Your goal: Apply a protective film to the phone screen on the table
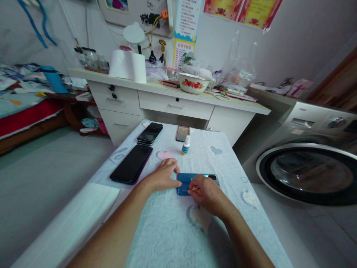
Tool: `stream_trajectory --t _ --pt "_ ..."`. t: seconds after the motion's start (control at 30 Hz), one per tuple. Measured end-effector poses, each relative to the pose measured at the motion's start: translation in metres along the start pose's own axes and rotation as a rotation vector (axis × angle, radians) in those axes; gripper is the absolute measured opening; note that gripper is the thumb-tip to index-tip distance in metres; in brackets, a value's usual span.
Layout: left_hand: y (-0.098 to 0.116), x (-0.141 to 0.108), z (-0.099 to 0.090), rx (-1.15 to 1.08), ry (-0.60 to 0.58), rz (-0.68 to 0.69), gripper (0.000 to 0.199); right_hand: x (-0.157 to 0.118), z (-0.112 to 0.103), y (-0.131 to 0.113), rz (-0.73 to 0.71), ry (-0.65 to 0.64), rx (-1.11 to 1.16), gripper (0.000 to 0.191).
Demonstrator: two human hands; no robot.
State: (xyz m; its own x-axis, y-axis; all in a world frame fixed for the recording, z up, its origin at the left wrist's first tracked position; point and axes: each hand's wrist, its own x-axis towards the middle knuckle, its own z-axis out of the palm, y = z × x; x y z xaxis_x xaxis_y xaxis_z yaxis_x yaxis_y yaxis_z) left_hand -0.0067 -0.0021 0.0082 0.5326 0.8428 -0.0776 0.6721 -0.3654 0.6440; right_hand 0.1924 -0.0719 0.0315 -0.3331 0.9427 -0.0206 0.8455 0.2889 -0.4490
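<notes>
A blue smartphone (182, 189) lies back up on the cloth-covered table, its camera block at the right end. My left hand (164, 176) braces the phone's left end, with the thumb on its edge and the fingers at the far corner. Over the middle of the phone, my right hand (205, 193) is closed, fingertips pressed down on the back. Something small and orange shows at its fingertips; I cannot make out what it is. A small white spray bottle (185, 146) with a blue and orange label stands upright beyond the phone.
Left of my hands lie a large black-screened phone (131, 163) and a stack of dark phones (150, 133). A phone case (183, 133) rests near the far edge. Behind is a white desk (175, 99) bearing a flowered bowl (192, 83); a washing machine (306, 149) stands right.
</notes>
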Motion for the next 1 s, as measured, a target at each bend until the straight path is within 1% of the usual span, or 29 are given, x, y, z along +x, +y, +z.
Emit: stream_trajectory --t 0.13,0.27,0.43,0.53,0.6,0.67,0.8,1.0 --pt "-0.002 0.0 0.001 0.009 -0.002 0.017 0.038 0.003 0.002 0.008 0.052 0.087 -0.023 0.007" --pt "-0.001 0.0 0.001 0.007 0.0 0.03 0.037 0.007 0.004 0.015 0.102 0.138 -0.032 0.012" --pt "0.003 -0.001 -0.001 0.004 0.008 0.038 0.035 0.01 0.004 0.022 0.194 0.235 -0.084 0.013" --pt "0.004 -0.002 -0.002 0.004 0.009 0.038 0.035 0.009 0.002 0.027 0.24 0.271 -0.096 0.012" --pt "0.003 -0.002 -0.002 0.0 0.013 0.043 0.035 0.007 -0.001 0.029 0.247 0.263 -0.089 0.011" --pt "0.003 -0.002 -0.002 -0.005 0.014 0.041 0.035 0.005 -0.004 0.03 0.212 0.233 -0.063 0.011" --pt "0.003 -0.002 -0.002 -0.002 0.012 0.035 0.035 0.001 -0.008 0.028 0.091 0.155 0.018 0.011" --pt "0.005 -0.002 -0.002 -0.005 0.005 0.038 0.034 -0.007 -0.016 0.025 0.031 0.002 0.171 0.008"
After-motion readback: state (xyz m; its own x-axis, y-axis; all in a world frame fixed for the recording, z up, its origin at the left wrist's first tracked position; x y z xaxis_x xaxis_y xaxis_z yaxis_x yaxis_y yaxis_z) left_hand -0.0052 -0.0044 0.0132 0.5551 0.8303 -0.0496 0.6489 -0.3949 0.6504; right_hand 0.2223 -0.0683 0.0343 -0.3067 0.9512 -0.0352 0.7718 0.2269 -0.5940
